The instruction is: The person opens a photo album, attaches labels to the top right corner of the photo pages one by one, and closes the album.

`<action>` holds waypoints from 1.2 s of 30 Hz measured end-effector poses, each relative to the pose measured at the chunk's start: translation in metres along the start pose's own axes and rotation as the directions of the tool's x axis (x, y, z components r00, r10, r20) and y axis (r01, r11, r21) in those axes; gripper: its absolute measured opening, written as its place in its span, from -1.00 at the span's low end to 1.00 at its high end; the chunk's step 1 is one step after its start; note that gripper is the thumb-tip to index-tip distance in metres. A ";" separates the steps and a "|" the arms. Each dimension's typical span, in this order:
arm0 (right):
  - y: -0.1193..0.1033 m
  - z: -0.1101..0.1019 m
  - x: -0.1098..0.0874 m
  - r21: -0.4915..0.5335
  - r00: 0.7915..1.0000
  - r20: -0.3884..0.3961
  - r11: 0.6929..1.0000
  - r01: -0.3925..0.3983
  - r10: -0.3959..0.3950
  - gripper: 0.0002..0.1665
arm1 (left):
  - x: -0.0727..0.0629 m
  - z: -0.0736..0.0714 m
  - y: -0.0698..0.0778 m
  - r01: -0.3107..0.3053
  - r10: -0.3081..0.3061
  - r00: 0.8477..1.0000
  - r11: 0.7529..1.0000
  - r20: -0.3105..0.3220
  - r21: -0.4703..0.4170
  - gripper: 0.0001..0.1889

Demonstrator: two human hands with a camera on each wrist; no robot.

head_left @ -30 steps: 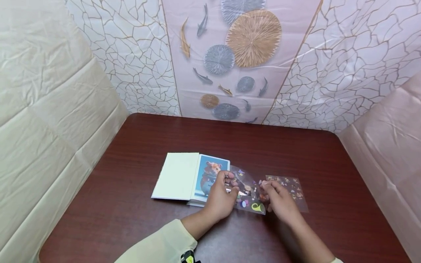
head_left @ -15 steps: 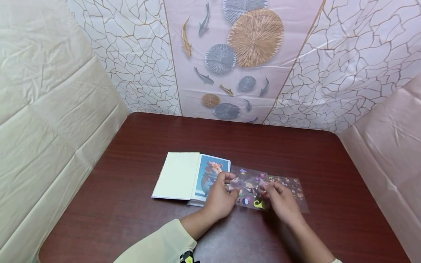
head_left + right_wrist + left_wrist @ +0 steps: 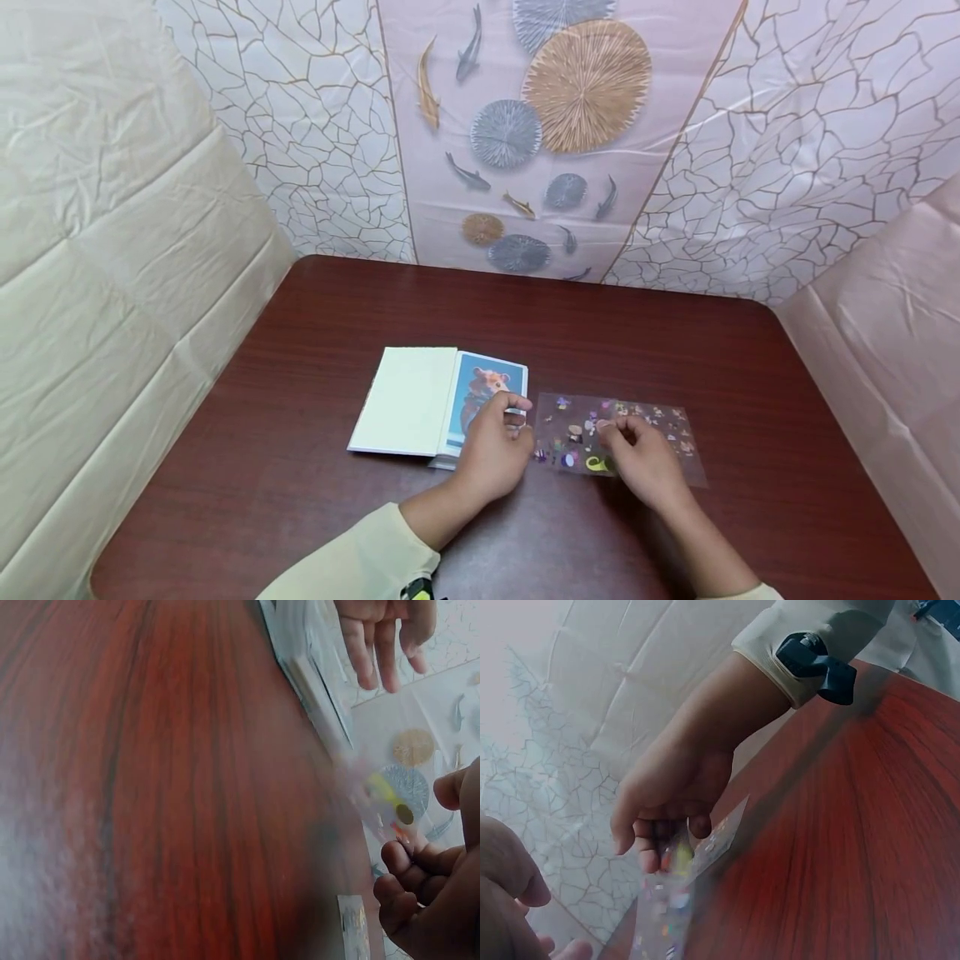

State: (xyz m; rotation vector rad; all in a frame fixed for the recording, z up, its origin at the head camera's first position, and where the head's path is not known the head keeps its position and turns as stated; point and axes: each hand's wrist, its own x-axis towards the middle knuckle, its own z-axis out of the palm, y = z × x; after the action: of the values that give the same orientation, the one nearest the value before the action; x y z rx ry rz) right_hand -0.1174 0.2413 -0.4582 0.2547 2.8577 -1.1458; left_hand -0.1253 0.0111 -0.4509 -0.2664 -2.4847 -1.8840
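Note:
A clear sticker sheet (image 3: 558, 437) with small coloured figures and a yellow horn shape is pinched at its right side by my right hand (image 3: 647, 467). Its right part overlaps a second clear sticker sheet (image 3: 684, 446) on the table. My left hand (image 3: 495, 446) is apart from the sheet, over the right edge of an open photo album (image 3: 405, 400), with loosely bent fingers and nothing held. The album's right side shows a hamster picture (image 3: 487, 379), partly hidden by that hand. In the right wrist view, the left hand (image 3: 386, 634) hangs with spread fingers near the album.
Everything lies on a dark red-brown wooden table (image 3: 315, 517). Patterned cloth (image 3: 322, 125) hangs behind it, with pale cloth (image 3: 127, 275) at the left and pinkish cloth (image 3: 885, 333) at the right.
My right hand has lowered and flattened the sticker sheet, which now lies farther right over the second sheet. My left hand has drawn slightly left, off the sheet.

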 end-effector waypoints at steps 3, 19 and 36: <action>0.003 0.001 0.002 -0.021 1.000 -0.003 1.000 0.013 -0.013 -0.63 | -0.001 -0.003 -0.001 0.003 -0.003 1.000 1.000 0.010 0.009 -0.74; 0.008 0.007 0.003 -0.183 0.985 -0.071 0.973 0.141 -0.156 -0.63 | -0.011 -0.021 -0.001 -0.199 0.190 0.980 0.952 0.060 0.234 -0.80; 0.000 0.007 0.003 -0.142 0.955 -0.157 0.963 0.229 -0.250 -0.72 | -0.025 -0.063 -0.031 -0.574 0.300 0.818 0.366 0.491 0.732 -0.50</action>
State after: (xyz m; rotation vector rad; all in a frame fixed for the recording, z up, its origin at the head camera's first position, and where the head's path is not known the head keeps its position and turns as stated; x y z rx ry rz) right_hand -0.1208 0.2372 -0.4633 -0.0007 3.1707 -1.0220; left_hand -0.1105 -0.0601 -0.4661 -1.0733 -2.7305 -0.2493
